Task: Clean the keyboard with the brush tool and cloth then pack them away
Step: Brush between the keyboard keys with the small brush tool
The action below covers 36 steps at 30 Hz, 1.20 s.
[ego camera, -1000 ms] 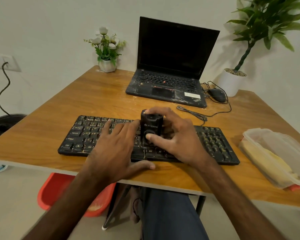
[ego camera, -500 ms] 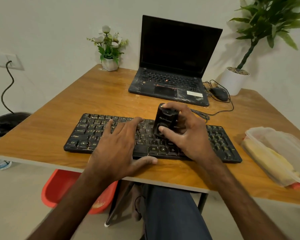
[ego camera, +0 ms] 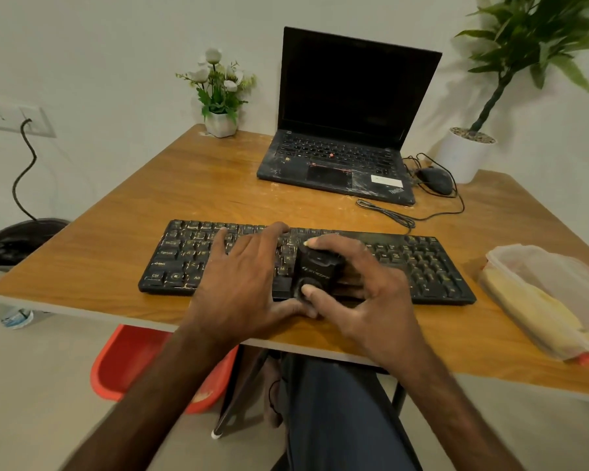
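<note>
The right hand (ego camera: 371, 300) has drawn the brush tool (ego camera: 315, 268) nearer, onto the front rows of the keyboard (ego camera: 184, 256), which lies under both hands. The left hand (ego camera: 242, 283) rests flat on the keys, fingers straight. The right hand pinches the tool between thumb and fingers.

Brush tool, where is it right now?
Head view, centre: the brush tool stands on the middle of the keyboard, gripped by the right hand, the left hand flat on the keys beside it.

black keyboard (ego camera: 422, 263), black brush tool (ego camera: 315, 270), wood-grain table (ego camera: 198, 192), red tub (ego camera: 130, 362)
</note>
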Motion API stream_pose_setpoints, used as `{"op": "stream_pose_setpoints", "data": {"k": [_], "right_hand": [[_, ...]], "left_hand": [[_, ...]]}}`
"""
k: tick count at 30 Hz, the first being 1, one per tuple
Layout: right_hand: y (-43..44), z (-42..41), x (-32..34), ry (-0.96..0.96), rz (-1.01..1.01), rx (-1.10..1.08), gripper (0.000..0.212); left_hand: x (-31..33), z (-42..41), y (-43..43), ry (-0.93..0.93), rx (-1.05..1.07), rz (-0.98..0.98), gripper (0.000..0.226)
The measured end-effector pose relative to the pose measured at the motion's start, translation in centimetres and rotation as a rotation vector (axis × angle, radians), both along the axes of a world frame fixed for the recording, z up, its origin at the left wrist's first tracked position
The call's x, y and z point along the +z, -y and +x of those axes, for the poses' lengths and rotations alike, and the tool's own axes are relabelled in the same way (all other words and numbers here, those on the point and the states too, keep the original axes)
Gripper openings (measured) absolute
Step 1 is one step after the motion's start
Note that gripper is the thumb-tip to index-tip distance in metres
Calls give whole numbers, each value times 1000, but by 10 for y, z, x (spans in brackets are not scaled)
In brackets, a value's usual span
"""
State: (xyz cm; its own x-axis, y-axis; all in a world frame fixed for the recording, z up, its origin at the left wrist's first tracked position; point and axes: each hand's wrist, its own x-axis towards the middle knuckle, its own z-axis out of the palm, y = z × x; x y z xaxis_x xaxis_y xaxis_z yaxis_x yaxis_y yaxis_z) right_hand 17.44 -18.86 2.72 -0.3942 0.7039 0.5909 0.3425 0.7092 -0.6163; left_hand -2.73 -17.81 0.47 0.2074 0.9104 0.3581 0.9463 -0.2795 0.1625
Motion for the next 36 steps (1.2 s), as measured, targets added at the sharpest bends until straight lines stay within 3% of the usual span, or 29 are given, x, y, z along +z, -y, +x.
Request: {"op": "stream_pose_setpoints", "data": {"k": [5, 9, 13, 18, 22, 28, 33, 36], "right_hand": [[-16, 14, 5, -79, -59, -168, 59], [-10, -11, 7, -42, -43, -19, 57], [-23, 1, 4, -57, -71, -148, 58], [-16, 0, 1, -106, -106, -124, 60], [-14, -24, -3, -13, -54, -48, 61], [-18, -5, -1, -97, -102, -156, 62], [-13, -19, -4, -51, -83, -49, 60], [-22, -3, -1, -70, -89, -181, 59]], "left_hand": [[1, 4, -3, -30, 20, 14, 114], [9, 15, -9, 13, 8, -23, 108], [26, 3, -9, -41, -39, -134, 123], [30, -95, 4, 136, 5, -208, 130], [17, -124, 4, 328, -16, -355, 141], [1, -122, 1, 361, 3, -336, 145], [0, -114, 1, 318, -20, -304, 144], [2, -114, 1, 320, -27, -298, 144]]}}
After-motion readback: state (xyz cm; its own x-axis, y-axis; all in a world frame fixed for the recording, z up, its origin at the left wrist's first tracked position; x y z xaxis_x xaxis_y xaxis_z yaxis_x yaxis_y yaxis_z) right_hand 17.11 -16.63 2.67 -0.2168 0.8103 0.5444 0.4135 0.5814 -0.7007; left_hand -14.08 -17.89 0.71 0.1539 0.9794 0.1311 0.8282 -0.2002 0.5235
